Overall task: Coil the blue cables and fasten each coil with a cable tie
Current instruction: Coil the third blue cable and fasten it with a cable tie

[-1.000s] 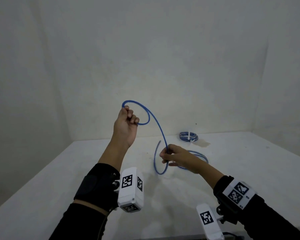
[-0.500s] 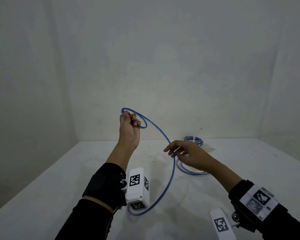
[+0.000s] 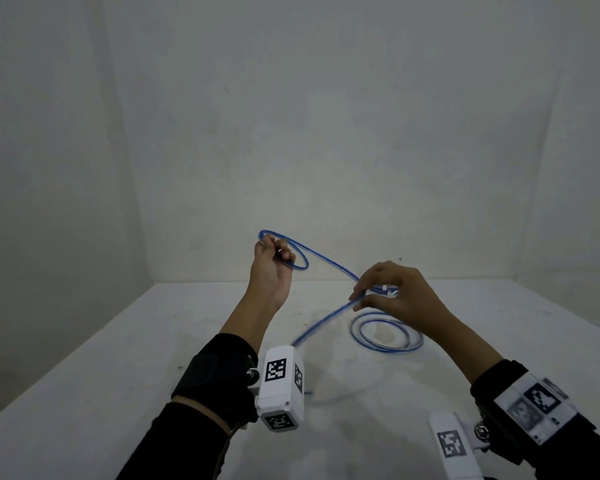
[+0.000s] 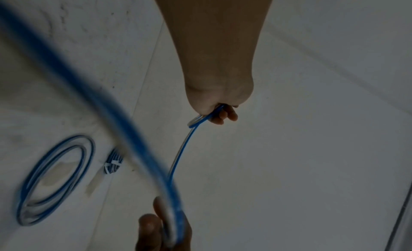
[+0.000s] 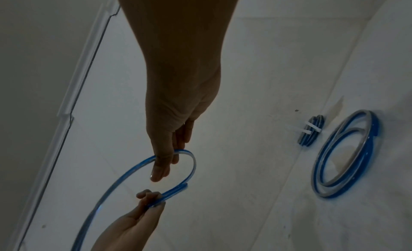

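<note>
Cable (image 3: 329, 263), thin, blue, glossy, small loop, long slack strand

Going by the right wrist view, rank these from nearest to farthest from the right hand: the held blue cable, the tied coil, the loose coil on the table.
1. held blue cable: crossing the right hand at its fingers.
2. tied coil: on the table, off to one side.
3. loose coil: just beyond the tied one, slightly farther out.

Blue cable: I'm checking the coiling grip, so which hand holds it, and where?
Both. The left hand grips the blue cable at its small raised loop; the right hand pinches the run below it.
</note>
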A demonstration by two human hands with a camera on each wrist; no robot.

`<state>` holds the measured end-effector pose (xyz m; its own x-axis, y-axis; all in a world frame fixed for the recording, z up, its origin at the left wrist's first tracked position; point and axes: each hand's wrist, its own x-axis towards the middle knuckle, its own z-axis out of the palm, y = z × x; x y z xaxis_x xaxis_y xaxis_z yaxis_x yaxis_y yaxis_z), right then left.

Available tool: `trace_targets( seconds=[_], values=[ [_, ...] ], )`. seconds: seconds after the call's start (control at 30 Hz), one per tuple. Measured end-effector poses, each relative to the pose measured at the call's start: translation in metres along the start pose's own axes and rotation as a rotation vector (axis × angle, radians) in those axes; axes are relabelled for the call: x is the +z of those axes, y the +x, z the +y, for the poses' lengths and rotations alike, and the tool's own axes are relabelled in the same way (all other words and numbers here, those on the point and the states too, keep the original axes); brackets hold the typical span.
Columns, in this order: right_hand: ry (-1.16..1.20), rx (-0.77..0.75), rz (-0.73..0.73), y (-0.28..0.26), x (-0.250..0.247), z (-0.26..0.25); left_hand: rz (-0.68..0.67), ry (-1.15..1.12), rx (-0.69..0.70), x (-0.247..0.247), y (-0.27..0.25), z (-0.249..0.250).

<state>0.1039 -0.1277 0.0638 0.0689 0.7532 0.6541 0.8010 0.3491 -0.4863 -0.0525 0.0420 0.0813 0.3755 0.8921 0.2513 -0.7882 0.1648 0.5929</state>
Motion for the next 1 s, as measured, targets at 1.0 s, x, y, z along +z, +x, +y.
trace_targets(
  seconds=[1.0],
  values=[
    [0.402, 0.125, 0.038, 0.03, 0.006, -0.04, -0.409, 0.407, -0.324, 0.02, -0.052, -0.038]
  ],
)
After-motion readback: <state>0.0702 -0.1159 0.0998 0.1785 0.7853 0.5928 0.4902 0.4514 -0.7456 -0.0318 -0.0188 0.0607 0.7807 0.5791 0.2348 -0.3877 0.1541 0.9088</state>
